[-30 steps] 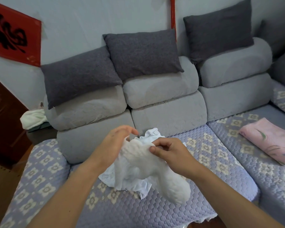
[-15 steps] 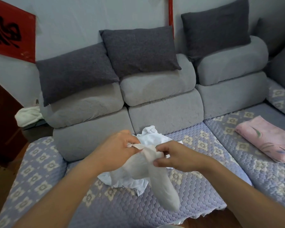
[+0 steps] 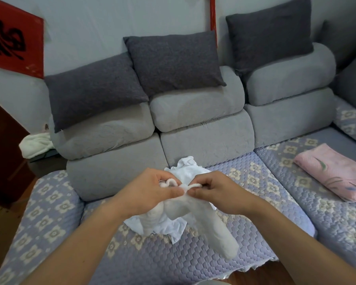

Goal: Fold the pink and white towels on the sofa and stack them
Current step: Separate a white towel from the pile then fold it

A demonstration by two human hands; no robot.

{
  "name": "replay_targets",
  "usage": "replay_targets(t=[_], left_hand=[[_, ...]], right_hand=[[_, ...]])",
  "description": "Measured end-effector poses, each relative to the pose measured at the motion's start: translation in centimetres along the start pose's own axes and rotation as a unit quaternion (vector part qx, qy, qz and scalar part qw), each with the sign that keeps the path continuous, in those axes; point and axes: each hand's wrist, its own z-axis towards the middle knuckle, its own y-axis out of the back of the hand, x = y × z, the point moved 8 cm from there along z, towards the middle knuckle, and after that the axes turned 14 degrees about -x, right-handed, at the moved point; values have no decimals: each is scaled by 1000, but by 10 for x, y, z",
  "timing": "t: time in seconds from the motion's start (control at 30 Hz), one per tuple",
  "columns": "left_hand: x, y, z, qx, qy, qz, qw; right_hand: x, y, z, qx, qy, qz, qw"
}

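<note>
A fluffy white towel (image 3: pixel 206 221) hangs bunched above the middle sofa seat. My left hand (image 3: pixel 150 192) and my right hand (image 3: pixel 216 192) sit close together and each pinches its upper edge. Under it a thinner white cloth (image 3: pixel 189 171) lies crumpled on the seat. A folded pink towel (image 3: pixel 333 173) with a leaf print rests on the right seat, apart from both hands.
The sofa's quilted purple seat cover (image 3: pixel 255 192) spreads left and right of the towels. Dark grey cushions (image 3: pixel 173 60) lean on the backrest. Another white towel (image 3: pixel 35 145) lies on a dark side table at the left. The wooden floor (image 3: pixel 261 276) shows past the seat's front edge.
Both hands have come closer together and lower, gathering the fluffy towel's top edge between the fingers. The towel hangs longer and narrower than before.
</note>
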Motion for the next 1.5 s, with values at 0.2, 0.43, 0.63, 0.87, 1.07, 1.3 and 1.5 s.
replay_targets(t=[0.2, 0.43, 0.63, 0.87, 1.07, 1.3, 1.5], left_hand=[[-3, 19, 2, -123, -55, -32, 990], [15, 43, 9, -192, -74, 29, 978], [36, 73, 11, -307, -70, 2, 949], [43, 82, 13, -308, -73, 22, 948], [-100, 216, 44, -456, -182, 36, 870], [-320, 400, -8, -579, -332, -52, 743], [-335, 429, -16, -552, -232, 154, 786]], right_hand=[[-29, 12, -9, 55, -14, -110, 992], [-69, 41, -28, 90, -97, -172, 976], [-107, 65, -41, 72, -149, -233, 958], [-86, 132, -21, -222, -156, -177, 946], [161, 212, 84, -409, 118, -213, 879], [473, 276, 113, -548, 316, -157, 758], [516, 277, 133, -527, 286, -317, 735]])
